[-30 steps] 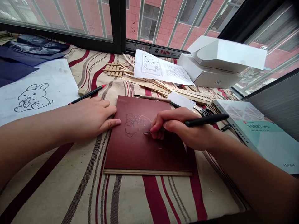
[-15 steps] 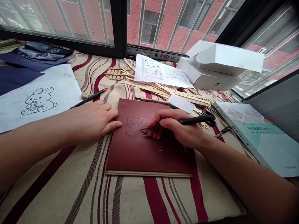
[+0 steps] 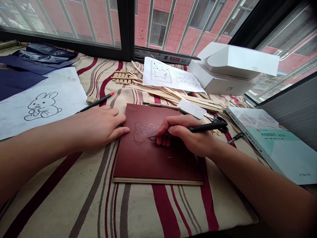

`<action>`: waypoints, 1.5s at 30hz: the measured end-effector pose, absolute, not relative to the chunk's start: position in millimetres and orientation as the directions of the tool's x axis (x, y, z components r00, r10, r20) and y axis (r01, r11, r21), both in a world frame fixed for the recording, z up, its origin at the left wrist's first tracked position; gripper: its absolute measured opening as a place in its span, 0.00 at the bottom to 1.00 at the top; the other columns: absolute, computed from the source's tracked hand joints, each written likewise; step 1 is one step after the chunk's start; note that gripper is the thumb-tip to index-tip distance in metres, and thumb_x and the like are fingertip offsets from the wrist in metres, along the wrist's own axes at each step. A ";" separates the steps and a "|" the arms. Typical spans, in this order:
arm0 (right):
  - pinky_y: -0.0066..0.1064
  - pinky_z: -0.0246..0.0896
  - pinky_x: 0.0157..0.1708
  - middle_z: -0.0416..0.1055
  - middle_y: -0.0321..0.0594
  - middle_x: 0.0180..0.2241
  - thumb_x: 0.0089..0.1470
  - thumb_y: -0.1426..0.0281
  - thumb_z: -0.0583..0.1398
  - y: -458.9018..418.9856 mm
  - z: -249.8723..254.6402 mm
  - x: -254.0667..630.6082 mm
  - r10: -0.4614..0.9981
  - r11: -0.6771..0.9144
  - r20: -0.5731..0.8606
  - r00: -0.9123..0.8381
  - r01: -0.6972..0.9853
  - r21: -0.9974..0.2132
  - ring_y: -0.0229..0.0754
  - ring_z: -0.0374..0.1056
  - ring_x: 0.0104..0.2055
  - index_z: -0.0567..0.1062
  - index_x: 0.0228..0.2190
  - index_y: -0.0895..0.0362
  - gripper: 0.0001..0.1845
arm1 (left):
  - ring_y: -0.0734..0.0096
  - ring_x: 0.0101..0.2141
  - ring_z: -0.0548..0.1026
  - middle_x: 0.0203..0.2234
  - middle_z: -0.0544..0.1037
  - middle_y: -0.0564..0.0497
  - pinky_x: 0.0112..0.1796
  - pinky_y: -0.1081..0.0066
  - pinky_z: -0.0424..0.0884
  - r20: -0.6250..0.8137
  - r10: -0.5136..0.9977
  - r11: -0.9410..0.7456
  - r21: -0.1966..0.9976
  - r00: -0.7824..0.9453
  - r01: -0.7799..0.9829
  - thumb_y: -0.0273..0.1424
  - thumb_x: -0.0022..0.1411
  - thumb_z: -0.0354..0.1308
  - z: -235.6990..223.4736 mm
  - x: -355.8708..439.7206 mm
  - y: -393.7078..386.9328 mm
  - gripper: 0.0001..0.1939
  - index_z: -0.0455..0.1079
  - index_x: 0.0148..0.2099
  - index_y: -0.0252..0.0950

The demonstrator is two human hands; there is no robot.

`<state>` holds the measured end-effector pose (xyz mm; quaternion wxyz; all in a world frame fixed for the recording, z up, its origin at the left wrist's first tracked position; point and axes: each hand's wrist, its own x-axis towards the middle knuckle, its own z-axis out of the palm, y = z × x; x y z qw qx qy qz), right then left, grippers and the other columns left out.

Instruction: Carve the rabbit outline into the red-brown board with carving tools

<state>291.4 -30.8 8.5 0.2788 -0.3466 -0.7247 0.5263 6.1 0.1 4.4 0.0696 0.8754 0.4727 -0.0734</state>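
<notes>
My right hand grips a black-handled carving knife like a pen, and its thin metal tip touches the board's surface. The dark red lacquered board lies on the striped cloth, with a wooden edge showing along its near side. A faint rabbit outline is scratched or traced on it, partly behind the knife tip. My left hand rests flat and empty, its fingertips on the board's left edge.
Left: rabbit drawing paper, dark carbon sheets, a red-tipped pencil, an eraser. Ahead: wooden strips, a printed cartoon sheet, a white ZTE box. Right: scissors, a teal book.
The knife tip and my right hand have shifted left across the rabbit outline. The whole view has tilted slightly as my head moved. My left hand stays on the board's edge.
</notes>
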 end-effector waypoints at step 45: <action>0.25 0.75 0.32 0.82 0.42 0.31 0.55 0.75 0.55 -30.6 5.8 290.4 0.815 0.071 -0.032 -0.578 0.155 -0.985 0.37 0.78 0.31 0.79 0.32 0.60 0.11 | 0.53 0.34 0.75 0.35 0.79 0.42 0.40 0.55 0.68 -0.142 0.780 -0.613 0.021 0.609 0.790 0.55 0.73 0.43 4.0 0.3 2.8 0.27 0.71 0.36 0.41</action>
